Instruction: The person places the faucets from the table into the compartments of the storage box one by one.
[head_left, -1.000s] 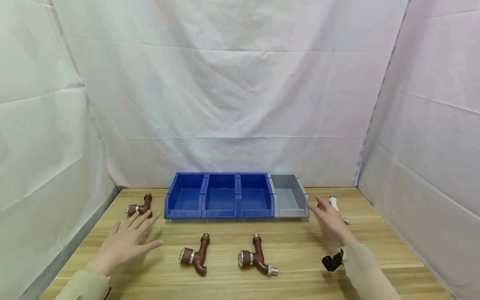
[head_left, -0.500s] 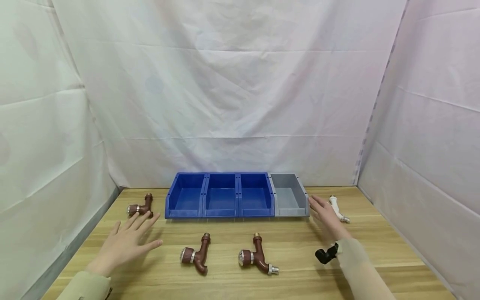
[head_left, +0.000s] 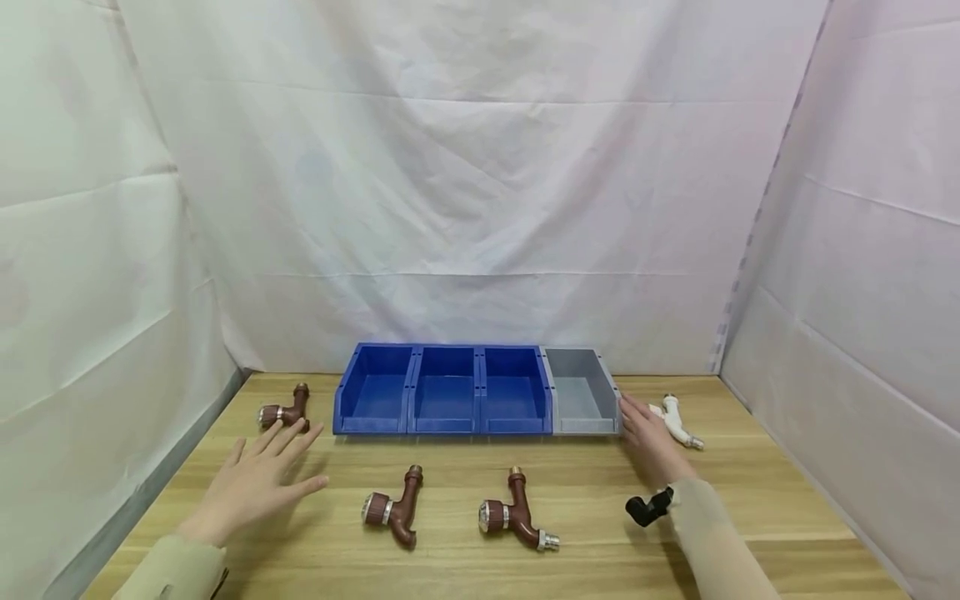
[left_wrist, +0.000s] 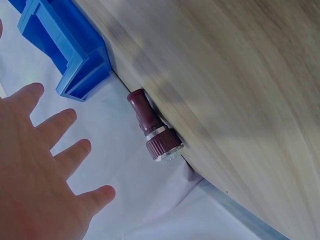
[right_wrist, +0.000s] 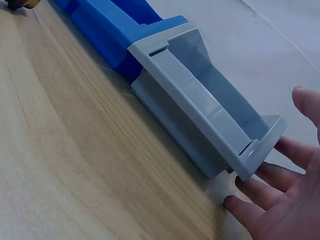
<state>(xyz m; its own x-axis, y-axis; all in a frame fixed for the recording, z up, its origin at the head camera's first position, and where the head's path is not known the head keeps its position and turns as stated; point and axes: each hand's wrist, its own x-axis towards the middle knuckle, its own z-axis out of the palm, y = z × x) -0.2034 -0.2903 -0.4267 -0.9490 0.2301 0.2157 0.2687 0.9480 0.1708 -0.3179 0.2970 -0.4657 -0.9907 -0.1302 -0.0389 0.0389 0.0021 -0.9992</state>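
My left hand (head_left: 251,487) hovers over the left part of the table, fingers straight and spread, holding nothing. Just past its fingertips lies a brown tap (head_left: 301,400) with a ribbed knob, also in the left wrist view as a brown tap (left_wrist: 146,116). My right hand (head_left: 654,442) has its fingers extended along the outer right side of a grey bin (head_left: 585,426). In the right wrist view, the fingertips sit right at the front corner of the grey bin (right_wrist: 192,97). A white tap (head_left: 675,423) lies just right of that hand.
Three blue bins (head_left: 442,424) stand in a row, joined to the grey one. Two more brown taps lie nearer the front, a left one (head_left: 405,508) and a middle one (head_left: 520,515) with a metal spout end. White cloth (head_left: 480,192) encloses the wooden table (head_left: 450,575).
My right hand has shifted slightly, its fingers drawing together alongside the grey bin and uncovering more of the white tap. My left hand stays nearly still; the head view has shifted slightly.
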